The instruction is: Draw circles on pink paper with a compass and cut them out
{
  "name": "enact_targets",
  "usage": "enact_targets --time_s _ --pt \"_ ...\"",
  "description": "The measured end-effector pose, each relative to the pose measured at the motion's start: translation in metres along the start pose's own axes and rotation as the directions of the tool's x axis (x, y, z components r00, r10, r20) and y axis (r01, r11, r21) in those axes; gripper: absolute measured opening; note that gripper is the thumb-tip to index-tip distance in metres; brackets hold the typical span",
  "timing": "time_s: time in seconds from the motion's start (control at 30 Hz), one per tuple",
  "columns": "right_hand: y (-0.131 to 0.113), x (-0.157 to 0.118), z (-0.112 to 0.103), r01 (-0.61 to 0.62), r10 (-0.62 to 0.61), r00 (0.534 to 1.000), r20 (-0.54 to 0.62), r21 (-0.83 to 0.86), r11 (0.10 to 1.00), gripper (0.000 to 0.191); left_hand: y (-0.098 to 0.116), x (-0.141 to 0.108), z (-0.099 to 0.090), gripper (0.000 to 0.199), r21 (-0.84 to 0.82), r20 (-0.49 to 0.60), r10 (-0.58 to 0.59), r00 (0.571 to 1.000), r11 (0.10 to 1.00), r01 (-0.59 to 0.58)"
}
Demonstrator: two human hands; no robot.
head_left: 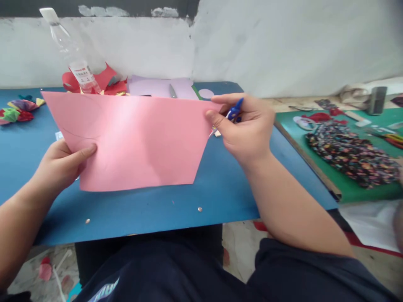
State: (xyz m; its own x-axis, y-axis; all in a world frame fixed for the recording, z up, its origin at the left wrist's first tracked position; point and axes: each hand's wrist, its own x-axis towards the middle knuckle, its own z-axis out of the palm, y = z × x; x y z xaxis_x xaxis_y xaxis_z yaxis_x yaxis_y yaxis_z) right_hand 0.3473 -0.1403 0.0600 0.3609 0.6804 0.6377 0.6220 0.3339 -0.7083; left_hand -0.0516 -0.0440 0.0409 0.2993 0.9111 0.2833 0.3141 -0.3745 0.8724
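A sheet of pink paper (pixel 151 142) is raised above the blue table, tilted toward me and slightly bent. Faint curved pencil lines run across its left part. My left hand (pixel 64 163) grips the lower left edge, thumb on the front face and fingers hidden behind. At the upper right corner, my right hand (pixel 245 126) pinches the sheet between thumb and forefinger. That same hand also holds a blue tool with a thin metal point, which looks like a drawing compass (pixel 233 111); part of it is covered by the fingers.
Behind the sheet stand a clear plastic bottle (pixel 75 63), red paper scraps (pixel 108 79) and lilac paper (pixel 157 86). Colourful folded paper (pixel 22 107) lies at the far left. On the green table to the right is a bundle of flowered cloth (pixel 349 153).
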Motion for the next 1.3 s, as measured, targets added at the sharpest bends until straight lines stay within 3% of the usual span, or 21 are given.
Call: enact_targets --time_s 0.07,0.13,0.3,0.4,0.53,0.73,1.03,1.3 --pt "0.005 0.003 0.001 -0.033 0.033 0.999 0.041 0.006 0.999 0.023 0.002 0.001 -0.004 0.045 -0.022 0.077 -0.076 0.994 0.997 0.078" --pt "0.01 0.005 0.002 -0.09 0.088 0.992 0.091 0.018 0.996 0.018 0.001 0.003 -0.008 0.046 -0.026 0.08 -0.111 0.991 0.993 0.113" --pt "0.028 0.009 0.005 -0.202 0.183 0.952 0.246 0.052 0.978 0.02 0.005 0.008 -0.009 0.046 0.008 -0.006 -0.039 0.999 0.999 0.04" --pt "0.035 0.009 0.004 -0.223 0.197 0.939 0.282 0.063 0.973 0.023 0.01 0.009 -0.007 0.057 0.057 0.026 -0.021 0.999 0.998 0.02" --pt "0.035 0.01 0.002 -0.259 0.244 0.926 0.287 0.013 0.966 0.025 0.012 0.006 -0.004 0.044 0.102 0.09 0.026 0.996 0.994 -0.035" --pt "0.027 0.008 0.0 -0.266 0.272 0.929 0.249 -0.061 0.962 0.018 0.018 -0.004 -0.001 0.035 0.108 0.072 0.098 0.993 0.989 -0.106" --pt "0.041 0.005 -0.001 -0.185 0.193 0.955 0.223 -0.058 0.981 0.026 0.029 -0.013 0.001 0.035 0.072 -0.002 0.151 0.988 0.986 -0.151" --pt "0.042 0.006 -0.005 -0.175 0.192 0.964 0.186 -0.105 0.979 0.023 0.03 -0.016 0.002 0.041 0.006 0.007 0.237 0.971 0.971 -0.237"
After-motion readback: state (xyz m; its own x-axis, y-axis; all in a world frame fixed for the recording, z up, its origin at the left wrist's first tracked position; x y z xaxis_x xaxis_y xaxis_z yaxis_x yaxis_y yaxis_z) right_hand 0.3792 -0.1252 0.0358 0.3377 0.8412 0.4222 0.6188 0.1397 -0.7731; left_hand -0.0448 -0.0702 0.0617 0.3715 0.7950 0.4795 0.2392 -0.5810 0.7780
